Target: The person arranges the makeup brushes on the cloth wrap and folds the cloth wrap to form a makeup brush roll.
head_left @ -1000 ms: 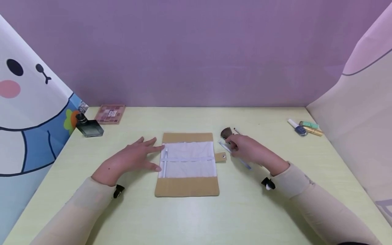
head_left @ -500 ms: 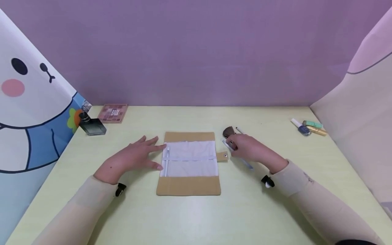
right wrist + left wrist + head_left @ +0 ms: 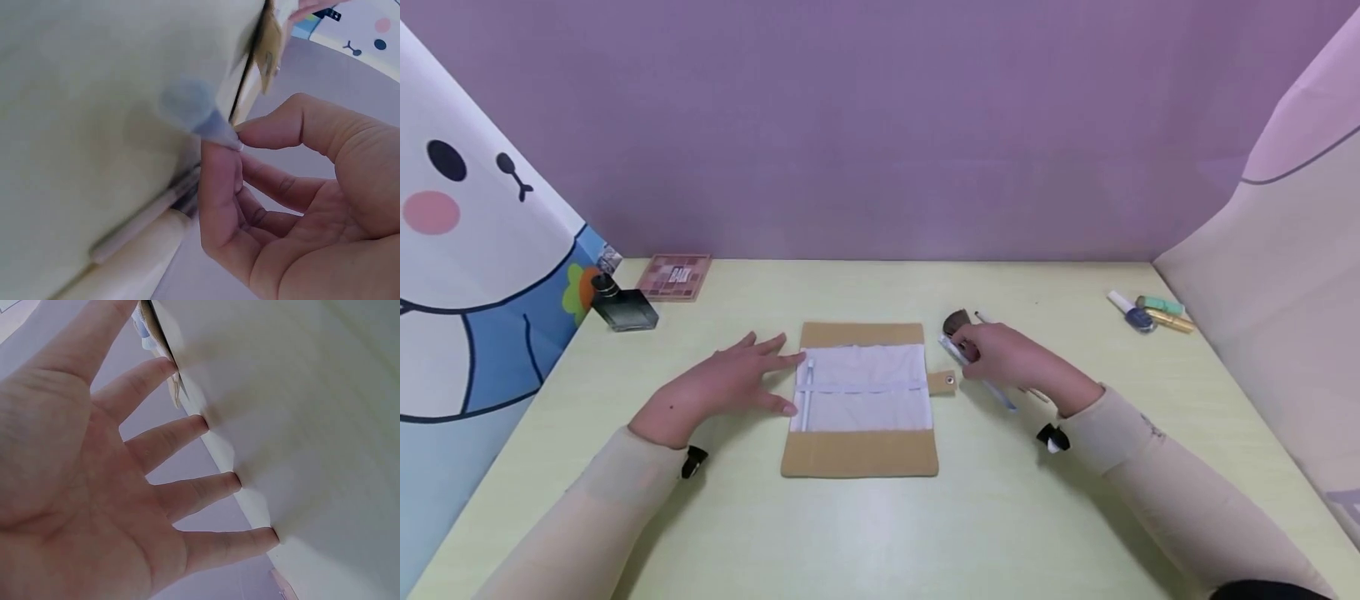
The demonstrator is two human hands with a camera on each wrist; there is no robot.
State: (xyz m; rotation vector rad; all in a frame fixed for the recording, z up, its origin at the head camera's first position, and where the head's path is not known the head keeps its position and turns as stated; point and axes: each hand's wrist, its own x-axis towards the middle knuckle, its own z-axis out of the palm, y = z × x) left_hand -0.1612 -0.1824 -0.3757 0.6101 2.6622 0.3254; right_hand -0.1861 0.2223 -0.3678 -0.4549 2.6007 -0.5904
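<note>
Makeup brushes (image 3: 958, 327) are lying on the desk (image 3: 880, 533) just right of the opened brush roll (image 3: 860, 400), and the right hand (image 3: 1009, 360) is pinching a pale-handled brush (image 3: 200, 119) among them. The left hand (image 3: 718, 387) is resting with straight, spread fingers (image 3: 194, 428) at the roll's left edge.

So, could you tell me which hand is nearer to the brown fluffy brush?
Right. The right hand lies just beside the brown brush, pinching a pale brush; the left hand rests across the brush roll.
</note>
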